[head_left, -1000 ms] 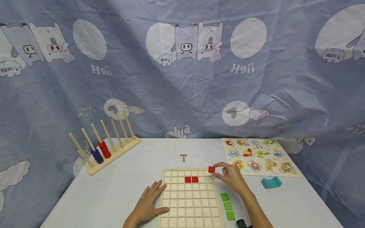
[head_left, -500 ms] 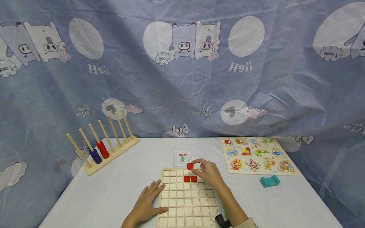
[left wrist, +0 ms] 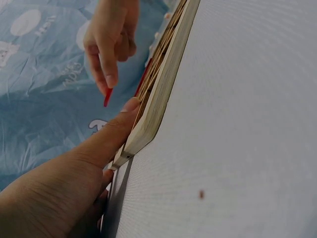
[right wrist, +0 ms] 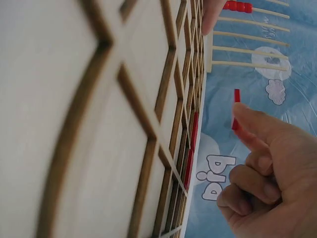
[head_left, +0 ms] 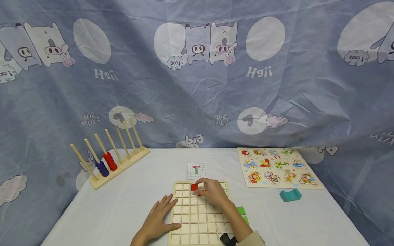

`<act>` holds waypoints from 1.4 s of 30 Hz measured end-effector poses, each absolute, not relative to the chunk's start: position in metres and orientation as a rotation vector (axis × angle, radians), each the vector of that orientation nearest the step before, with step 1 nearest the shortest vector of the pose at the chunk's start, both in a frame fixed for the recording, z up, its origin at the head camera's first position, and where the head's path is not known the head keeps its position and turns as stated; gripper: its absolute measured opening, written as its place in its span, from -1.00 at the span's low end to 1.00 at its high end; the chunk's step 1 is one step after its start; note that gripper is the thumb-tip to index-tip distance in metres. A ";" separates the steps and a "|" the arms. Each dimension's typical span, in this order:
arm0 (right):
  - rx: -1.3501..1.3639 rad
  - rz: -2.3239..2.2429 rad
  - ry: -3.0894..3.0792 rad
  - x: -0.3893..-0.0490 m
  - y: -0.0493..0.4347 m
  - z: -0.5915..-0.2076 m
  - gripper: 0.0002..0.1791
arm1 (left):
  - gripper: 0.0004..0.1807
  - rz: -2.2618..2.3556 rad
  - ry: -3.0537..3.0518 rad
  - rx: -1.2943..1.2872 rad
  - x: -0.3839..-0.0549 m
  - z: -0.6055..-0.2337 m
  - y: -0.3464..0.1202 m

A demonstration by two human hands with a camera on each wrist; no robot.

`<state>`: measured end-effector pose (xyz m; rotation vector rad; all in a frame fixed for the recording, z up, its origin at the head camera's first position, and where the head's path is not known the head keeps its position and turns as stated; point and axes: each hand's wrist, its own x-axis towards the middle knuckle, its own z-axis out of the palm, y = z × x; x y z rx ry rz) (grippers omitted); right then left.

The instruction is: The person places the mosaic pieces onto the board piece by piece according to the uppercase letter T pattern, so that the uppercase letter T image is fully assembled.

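A wooden grid board [head_left: 185, 218] lies on the white table. Fingers spread, my left hand [head_left: 157, 218] rests along its left edge, the thumb [left wrist: 111, 136] over the rim. Between thumb and forefinger my right hand [head_left: 215, 195] pinches a red square tile [head_left: 194, 187] above the upper part of the board. Both wrist views show this tile [right wrist: 236, 110] held edge-on, apart from the grid. Two other red tiles [right wrist: 194, 130] sit in cells there; in the head view the right fingers mostly cover them. Right of the board are green square tiles [head_left: 240, 210], partly hidden by the forearm.
Behind the board lies a printed pattern card [head_left: 200, 175]. A peg stand [head_left: 123, 167] with blue and red rings is at the back left. An insect puzzle board [head_left: 258, 164] and a teal curved block [head_left: 290, 195] are on the right. A patterned curtain [head_left: 197, 95] hangs behind.
My right hand has carried the red tile left, from beyond the board's right edge to over its upper cells, now lower. Its forearm covers some green tiles. The left hand stays put.
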<state>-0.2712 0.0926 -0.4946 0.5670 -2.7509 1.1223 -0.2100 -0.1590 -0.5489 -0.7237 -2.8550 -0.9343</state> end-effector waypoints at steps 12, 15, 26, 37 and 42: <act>0.613 0.982 -2.869 -0.275 0.093 -0.507 -0.74 | -0.05 -0.955 -2.852 -0.725 -0.209 -0.547 -0.159; 0.625 0.968 -2.879 -0.276 0.092 -0.509 -0.75 | -0.04 -0.955 -2.858 -0.721 -0.209 -0.547 -0.159; 0.652 0.922 -2.885 -0.277 0.090 -0.510 -0.74 | -0.04 -0.948 -2.852 -0.721 -0.210 -0.549 -0.159; 0.638 0.929 -2.893 -0.274 0.088 -0.506 -0.69 | -0.05 -0.953 -2.843 -0.725 -0.210 -0.550 -0.160; 0.647 1.023 -2.841 -0.267 0.092 -0.494 -0.71 | -0.05 -0.948 -2.842 -0.731 -0.210 -0.549 -0.158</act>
